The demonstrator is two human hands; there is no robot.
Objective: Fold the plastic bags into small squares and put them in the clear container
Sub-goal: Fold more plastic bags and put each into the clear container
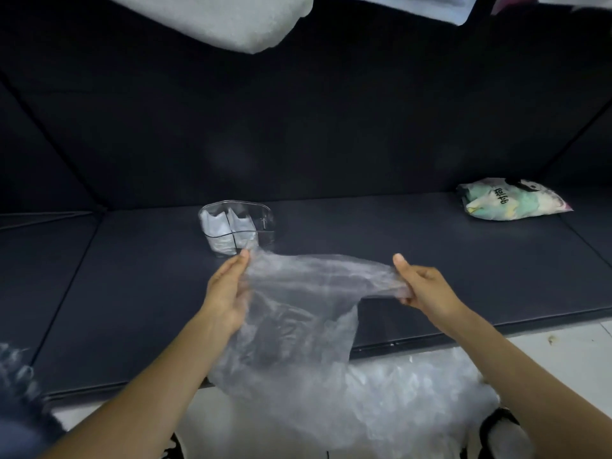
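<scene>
Clear plastic bag (298, 313) pinched by both hands' grip, container (236, 230) behind, packet (510, 200) right.

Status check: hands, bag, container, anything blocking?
Left hand and right hand both grip the clear bag, stretched, unfolded. Container behind, holds folded bags. Path clear; printed packet far right.

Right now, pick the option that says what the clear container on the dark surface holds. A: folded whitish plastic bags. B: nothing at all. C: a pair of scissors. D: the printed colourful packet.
A: whitish folded bags show through the wall of the clear container, while both hands, left and right, hold another plastic bag stretched between them.
</scene>
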